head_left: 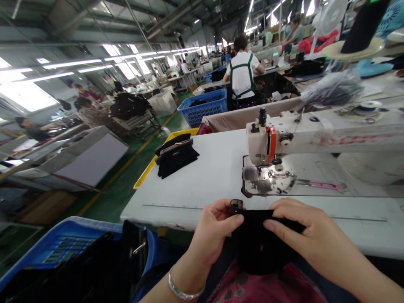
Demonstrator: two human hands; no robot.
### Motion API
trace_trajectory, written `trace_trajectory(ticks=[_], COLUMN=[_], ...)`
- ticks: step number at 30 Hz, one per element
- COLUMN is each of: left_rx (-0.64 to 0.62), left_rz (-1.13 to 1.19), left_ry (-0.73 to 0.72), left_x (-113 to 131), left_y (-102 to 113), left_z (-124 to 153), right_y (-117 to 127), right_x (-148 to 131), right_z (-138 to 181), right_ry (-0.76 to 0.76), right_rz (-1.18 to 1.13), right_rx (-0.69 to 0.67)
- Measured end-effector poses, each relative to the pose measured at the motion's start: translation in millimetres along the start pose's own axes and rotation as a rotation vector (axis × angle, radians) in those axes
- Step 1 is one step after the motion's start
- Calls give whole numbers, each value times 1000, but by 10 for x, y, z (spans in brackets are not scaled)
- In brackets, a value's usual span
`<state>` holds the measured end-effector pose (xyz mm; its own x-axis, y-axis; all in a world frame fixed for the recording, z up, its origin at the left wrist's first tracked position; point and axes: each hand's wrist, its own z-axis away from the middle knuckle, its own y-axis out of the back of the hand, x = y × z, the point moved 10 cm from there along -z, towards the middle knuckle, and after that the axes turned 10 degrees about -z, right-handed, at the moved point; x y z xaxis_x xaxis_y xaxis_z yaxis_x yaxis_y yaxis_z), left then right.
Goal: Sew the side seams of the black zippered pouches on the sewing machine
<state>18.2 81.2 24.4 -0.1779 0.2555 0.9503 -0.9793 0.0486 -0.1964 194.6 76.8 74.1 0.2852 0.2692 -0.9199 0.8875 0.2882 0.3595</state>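
Black fabric, sewing machine just beyond

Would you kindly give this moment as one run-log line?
left hand: pinching black piece | right hand: pinching same piece | sewing machine: beyond hands | black stack: on table, left side

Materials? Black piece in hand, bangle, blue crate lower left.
Black piece: looks like fabric or leather, can't tell which; matte, almost no shine.
Bangle: probably metal, silver-coloured and polished, going by its bright highlights.
Crate: likely moulded plastic, smooth with slight sheen; slotted wall, blue throughout.
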Motion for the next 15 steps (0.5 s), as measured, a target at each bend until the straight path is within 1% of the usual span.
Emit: trace_trajectory(ticks=[6,15], left_rx=[37,82], left_rz=[-17,-60], left_ry=[20,7], left_x=[-16,-6], left_y=[17,54], left_z=[-6,10], right_y=[2,14], right_x=[-41,-107], right_z=[8,14], right_ry=[21,74], right_rz=[17,76], right_rx=[19,70])
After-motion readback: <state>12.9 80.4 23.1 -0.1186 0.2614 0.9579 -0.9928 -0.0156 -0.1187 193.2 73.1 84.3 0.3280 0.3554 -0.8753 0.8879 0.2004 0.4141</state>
